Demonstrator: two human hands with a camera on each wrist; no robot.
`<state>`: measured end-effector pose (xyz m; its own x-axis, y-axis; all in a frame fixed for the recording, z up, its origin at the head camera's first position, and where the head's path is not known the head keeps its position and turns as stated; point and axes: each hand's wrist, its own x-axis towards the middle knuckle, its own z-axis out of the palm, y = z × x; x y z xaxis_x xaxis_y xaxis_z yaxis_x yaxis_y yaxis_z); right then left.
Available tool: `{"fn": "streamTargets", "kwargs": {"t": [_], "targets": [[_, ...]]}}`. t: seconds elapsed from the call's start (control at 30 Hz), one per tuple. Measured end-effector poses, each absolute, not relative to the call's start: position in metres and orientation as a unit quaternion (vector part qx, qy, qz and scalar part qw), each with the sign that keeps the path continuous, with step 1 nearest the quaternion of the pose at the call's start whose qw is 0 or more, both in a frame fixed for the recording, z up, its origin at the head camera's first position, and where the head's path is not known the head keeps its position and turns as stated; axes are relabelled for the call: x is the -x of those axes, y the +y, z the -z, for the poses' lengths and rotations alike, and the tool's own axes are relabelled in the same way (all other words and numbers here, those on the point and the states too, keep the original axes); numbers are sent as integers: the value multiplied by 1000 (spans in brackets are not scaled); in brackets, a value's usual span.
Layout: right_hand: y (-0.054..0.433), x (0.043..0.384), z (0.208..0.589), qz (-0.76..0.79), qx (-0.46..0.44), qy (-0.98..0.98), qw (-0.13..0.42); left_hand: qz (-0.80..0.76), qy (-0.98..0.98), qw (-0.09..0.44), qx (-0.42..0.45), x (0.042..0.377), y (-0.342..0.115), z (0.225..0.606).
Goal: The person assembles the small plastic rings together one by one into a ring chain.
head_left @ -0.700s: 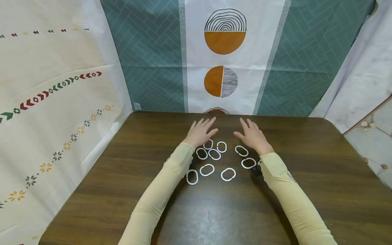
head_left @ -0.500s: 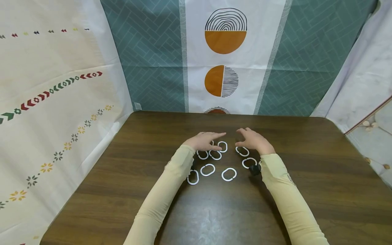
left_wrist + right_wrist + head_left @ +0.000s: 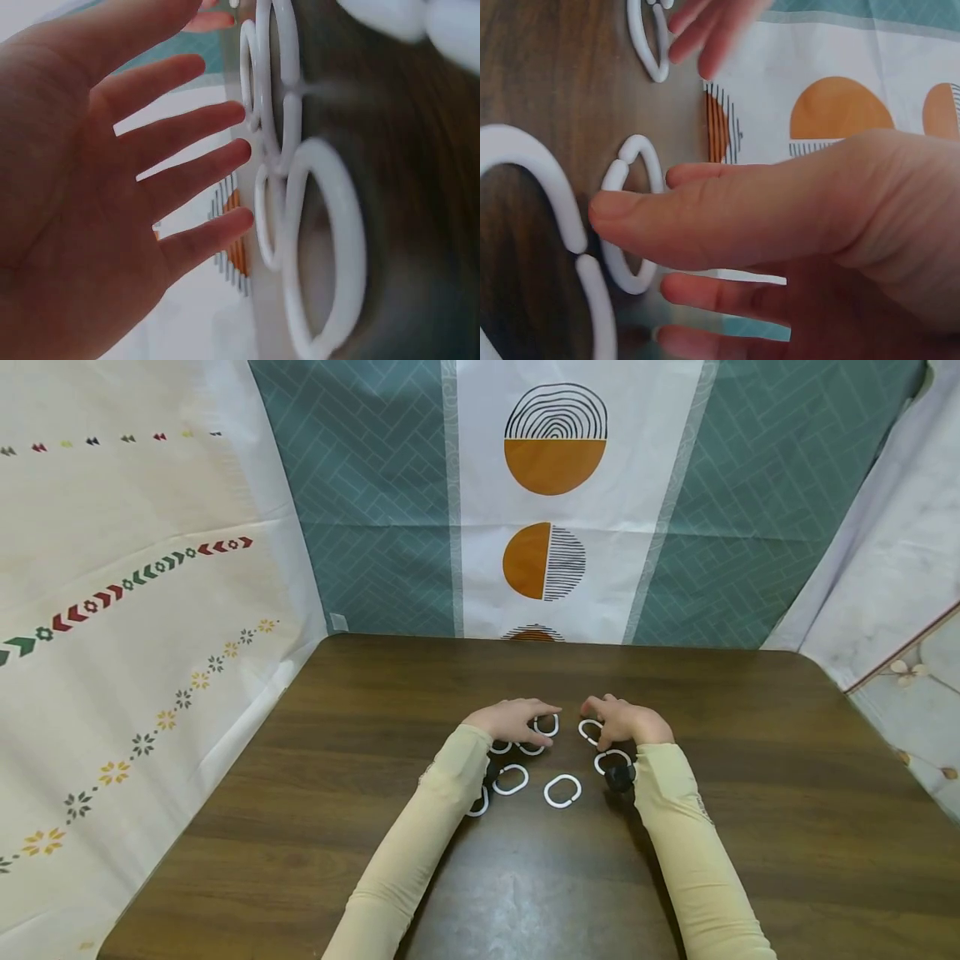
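Several white oval plastic links, each with a small gap, lie on the brown table. My left hand point(image 3: 513, 721) hovers low over the far-left cluster with its fingers extended, near a link point(image 3: 557, 724). In the left wrist view its fingers point(image 3: 202, 169) are spread and hold nothing, with a link point(image 3: 349, 247) beyond the fingertips. My right hand point(image 3: 626, 722) reaches down over another link point(image 3: 652, 161). Its thumb point(image 3: 705, 221) overlaps that link in the right wrist view, while the other fingers extend past it. The left hand and sleeve hide parts of some links.
Nearer me lie a link point(image 3: 547, 792) in the middle and another point(image 3: 513, 767) to its left. One link point(image 3: 611, 752) sits beside the black wrist camera point(image 3: 619, 778) on the right. Patterned cloths point(image 3: 375, 527) hang behind and beside the wooden table point(image 3: 300, 793).
Both hands have come down and toward me from the table's far side. The left fingers have turned to point right, and the right hand has bent down over a link. The links have stayed put.
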<state>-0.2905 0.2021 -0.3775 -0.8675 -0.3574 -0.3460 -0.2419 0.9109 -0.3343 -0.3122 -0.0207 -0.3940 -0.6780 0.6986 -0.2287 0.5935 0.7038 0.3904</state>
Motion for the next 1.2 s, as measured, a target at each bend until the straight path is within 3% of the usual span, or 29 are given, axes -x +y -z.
{"fn": "streamTargets", "kwargs": {"t": [0.37,0.7,0.97,1.2], "targets": [[210,293,386,156,169,952,204,-149,914,165,-340,320,-9,405],[212,296,388,177,168,939,242,-122,916,176,-340,318,-6,401],[216,296,389,225,174,932,223,-117,920,182,-327,317,-6,395],[220,296,389,248,196,923,220,-141,901,180,-368,315,-2,397]]}}
